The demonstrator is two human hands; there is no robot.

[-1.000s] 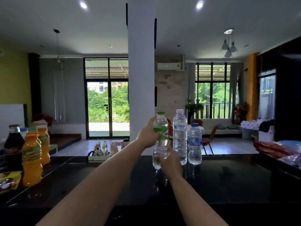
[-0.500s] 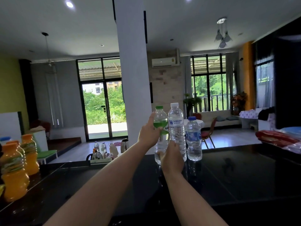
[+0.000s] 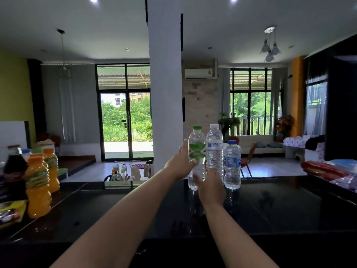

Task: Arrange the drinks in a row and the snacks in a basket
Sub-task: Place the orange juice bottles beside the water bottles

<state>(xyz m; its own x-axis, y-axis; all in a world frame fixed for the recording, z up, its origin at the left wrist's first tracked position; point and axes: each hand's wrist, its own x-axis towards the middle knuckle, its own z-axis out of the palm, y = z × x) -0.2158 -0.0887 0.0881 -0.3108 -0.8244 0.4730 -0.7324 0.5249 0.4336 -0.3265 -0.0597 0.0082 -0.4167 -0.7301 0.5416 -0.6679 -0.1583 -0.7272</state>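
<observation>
A clear water bottle with a green cap and green label (image 3: 197, 140) stands upright on the black counter (image 3: 280, 206), touching the left side of a taller Singha water bottle (image 3: 214, 151). A shorter blue-capped water bottle (image 3: 232, 167) stands just right of those two. My left hand (image 3: 179, 163) wraps the green-capped bottle at its label, thumb raised. My right hand (image 3: 211, 187) holds the same bottle low down, hiding the bases of both taller bottles.
At the left end of the counter stand orange juice bottles (image 3: 37, 186) and a dark soda bottle (image 3: 13, 167), with a yellow snack packet (image 3: 9, 211) in front. Red and blue snack packets (image 3: 324, 170) lie at the right end. A white pillar rises behind the counter.
The green-capped bottle has come down from the air onto the counter, against the Singha bottle. My left thumb has lifted off it. The view swung right, then back left.
</observation>
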